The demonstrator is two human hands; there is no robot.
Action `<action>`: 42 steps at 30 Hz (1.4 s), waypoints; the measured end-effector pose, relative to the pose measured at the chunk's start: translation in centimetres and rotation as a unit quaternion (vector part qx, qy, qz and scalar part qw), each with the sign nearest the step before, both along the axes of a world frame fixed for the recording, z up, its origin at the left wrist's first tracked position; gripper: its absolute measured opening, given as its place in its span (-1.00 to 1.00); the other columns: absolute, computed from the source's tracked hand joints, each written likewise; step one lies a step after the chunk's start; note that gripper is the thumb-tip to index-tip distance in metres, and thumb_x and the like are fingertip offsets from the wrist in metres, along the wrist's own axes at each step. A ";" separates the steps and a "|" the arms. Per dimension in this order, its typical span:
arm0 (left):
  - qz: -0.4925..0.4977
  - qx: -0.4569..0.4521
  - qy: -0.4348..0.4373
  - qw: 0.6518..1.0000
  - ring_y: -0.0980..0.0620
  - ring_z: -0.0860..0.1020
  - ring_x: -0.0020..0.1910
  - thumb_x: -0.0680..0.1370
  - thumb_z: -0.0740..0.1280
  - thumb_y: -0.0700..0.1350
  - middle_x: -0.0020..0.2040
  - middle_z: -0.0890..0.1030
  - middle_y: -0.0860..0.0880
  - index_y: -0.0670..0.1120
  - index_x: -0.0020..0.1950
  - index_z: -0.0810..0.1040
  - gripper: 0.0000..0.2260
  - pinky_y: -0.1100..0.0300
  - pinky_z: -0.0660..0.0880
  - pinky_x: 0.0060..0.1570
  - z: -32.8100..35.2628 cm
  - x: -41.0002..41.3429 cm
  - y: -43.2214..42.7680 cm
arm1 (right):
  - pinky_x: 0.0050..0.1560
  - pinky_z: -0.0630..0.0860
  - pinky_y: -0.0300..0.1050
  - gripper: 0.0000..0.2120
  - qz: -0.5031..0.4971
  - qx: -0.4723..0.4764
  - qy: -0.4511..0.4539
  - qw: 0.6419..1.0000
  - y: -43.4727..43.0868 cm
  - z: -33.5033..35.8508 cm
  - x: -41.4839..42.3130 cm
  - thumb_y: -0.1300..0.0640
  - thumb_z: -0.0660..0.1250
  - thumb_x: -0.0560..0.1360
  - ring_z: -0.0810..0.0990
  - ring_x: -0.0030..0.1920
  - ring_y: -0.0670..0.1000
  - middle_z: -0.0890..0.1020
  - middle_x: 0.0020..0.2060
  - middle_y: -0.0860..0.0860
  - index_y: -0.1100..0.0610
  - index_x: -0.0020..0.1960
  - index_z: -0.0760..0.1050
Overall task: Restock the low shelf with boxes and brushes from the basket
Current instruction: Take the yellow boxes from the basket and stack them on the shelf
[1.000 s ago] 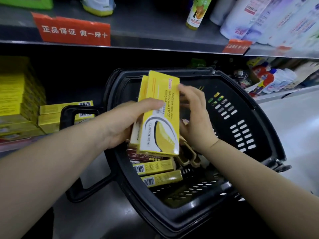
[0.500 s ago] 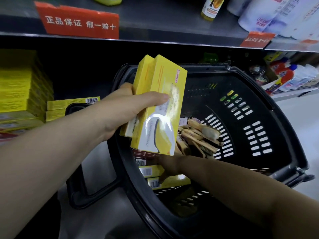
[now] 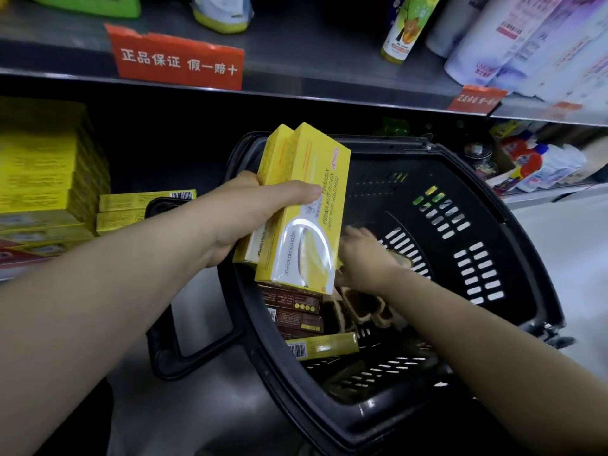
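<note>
My left hand (image 3: pixel 256 212) grips two yellow boxes (image 3: pixel 306 205) upright above the left side of the black basket (image 3: pixel 493 205). My right hand (image 3: pixel 365 261) reaches down into the basket over the wooden brushes (image 3: pixel 362 311). It is blurred, and its fingertips are hidden behind the held boxes. Brown boxes (image 3: pixel 296 311) and one more yellow box (image 3: pixel 322 345) lie at the basket's bottom. On the low shelf at left stand a tall stack of yellow boxes (image 3: pixel 42 179) and two flat ones (image 3: pixel 144 202).
The basket's black handle (image 3: pixel 171 350) sticks out to the left over the grey floor. The upper shelf edge carries a red label (image 3: pixel 177 60), with bottles (image 3: pixel 404 28) above it. More bottles (image 3: pixel 539 166) stand on the low shelf at right.
My right hand let go of the yellow boxes, dipped to the basket's bottom boxes, then moved up to the brushes. My left hand keeps the two boxes raised.
</note>
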State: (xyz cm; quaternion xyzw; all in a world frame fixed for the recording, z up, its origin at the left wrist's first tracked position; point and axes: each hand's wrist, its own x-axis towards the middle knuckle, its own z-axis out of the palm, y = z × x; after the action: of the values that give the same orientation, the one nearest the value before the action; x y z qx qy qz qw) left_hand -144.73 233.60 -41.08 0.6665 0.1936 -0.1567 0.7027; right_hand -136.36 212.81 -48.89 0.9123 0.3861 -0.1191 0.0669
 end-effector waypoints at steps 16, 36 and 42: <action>0.098 -0.128 0.013 0.987 -0.07 0.69 -0.14 0.28 0.40 0.22 -0.08 0.71 -0.07 -0.02 0.04 0.65 -0.55 0.04 0.61 -0.18 1.2 -5.3 2.3 | 0.13 0.53 -0.15 -0.42 0.106 0.492 -0.045 0.863 2.3 10.3 -6.9 0.44 0.49 0.32 0.35 0.34 -0.20 0.34 0.32 0.03 0.05 0.21 0.39; 0.280 -0.074 0.048 0.956 -0.11 0.66 -0.05 0.31 0.45 0.21 -0.09 0.71 -0.04 -0.01 0.08 0.62 -0.56 -0.07 0.51 0.12 -2.3 -13.8 18.1 | -0.37 0.58 -0.17 -0.76 -0.286 0.349 0.541 0.710 25.5 12.0 -7.8 0.16 0.22 0.57 0.64 -0.42 0.00 0.67 -0.37 0.08 0.21 -0.20 0.56; 0.309 -0.061 0.076 0.946 -0.14 0.66 -0.07 0.37 0.41 0.20 -0.06 0.70 -0.11 -0.07 0.14 0.57 -0.53 -0.05 0.55 0.04 -4.4 -14.2 22.2 | -0.40 0.38 -0.31 -0.84 -0.147 0.088 0.147 0.974 31.6 7.6 -1.7 0.16 0.20 0.56 0.50 -0.26 0.09 0.50 -0.24 0.13 0.22 -0.15 0.43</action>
State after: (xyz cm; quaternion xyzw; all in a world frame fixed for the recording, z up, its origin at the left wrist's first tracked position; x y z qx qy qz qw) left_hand -158.92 255.78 -45.43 0.5161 0.4333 0.0069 0.7389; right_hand -138.05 244.43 -41.28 0.9340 0.2622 -0.2258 -0.0889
